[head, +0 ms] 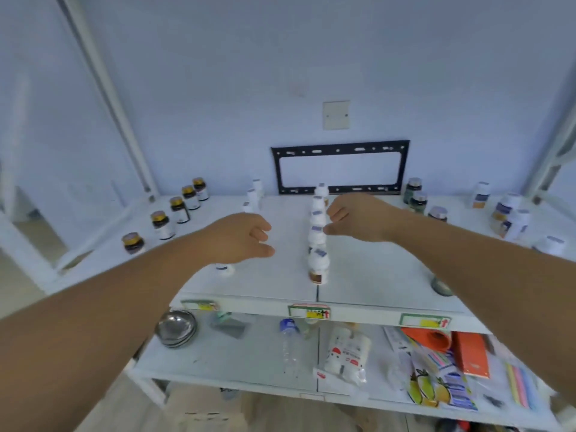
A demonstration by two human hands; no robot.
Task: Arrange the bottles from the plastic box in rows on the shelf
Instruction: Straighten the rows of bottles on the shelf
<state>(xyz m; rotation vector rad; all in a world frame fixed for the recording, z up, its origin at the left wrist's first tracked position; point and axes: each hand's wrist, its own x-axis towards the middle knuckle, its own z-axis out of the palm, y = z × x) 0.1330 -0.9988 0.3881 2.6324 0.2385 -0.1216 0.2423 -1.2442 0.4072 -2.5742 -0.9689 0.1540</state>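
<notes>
Upper shelf (367,275): white bottles are ranged in a centre row (318,232) running front to back; a second white row (253,198) stands left of it, dark amber jars (174,213) further left. Left hand (240,238): loosely curled, empty, above a front white bottle (225,269). Right hand (358,218): fingers apart, empty, fingertips touching the centre row. Plastic box: not seen. Step judged: rows being straightened; next, gentle nudging without toppling is called for.

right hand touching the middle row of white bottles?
Cannot tell. In the head view the right hand has its fingertips right at the edge of the centre row of white bottles, but motion blur hides any contact or gap.
</notes>
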